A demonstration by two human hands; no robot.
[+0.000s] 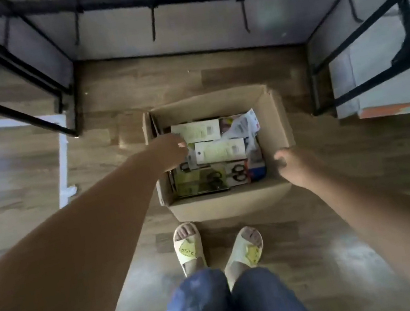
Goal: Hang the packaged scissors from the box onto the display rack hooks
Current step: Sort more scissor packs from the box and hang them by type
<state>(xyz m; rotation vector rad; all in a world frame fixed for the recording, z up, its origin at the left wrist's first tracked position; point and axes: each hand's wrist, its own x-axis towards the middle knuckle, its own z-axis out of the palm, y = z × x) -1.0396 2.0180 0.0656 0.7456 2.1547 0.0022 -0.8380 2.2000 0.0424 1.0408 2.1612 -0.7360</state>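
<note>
Your left hand (170,151) reaches into the open brown cardboard box (272,127) on the floor, fingers curled at the carded black-handled scissors packs (220,150); grip unclear. Your right hand (293,165) hovers near the box's right wall, loosely curled, holding nothing.

Wood-plank floor (212,78) runs under everything, glare washing over it at the left and bottom, a pale grey wall panel (204,27) rises at the back, black metal frames (9,79) flank both sides, and an orange-edged board (402,110) lies at the right.
</note>
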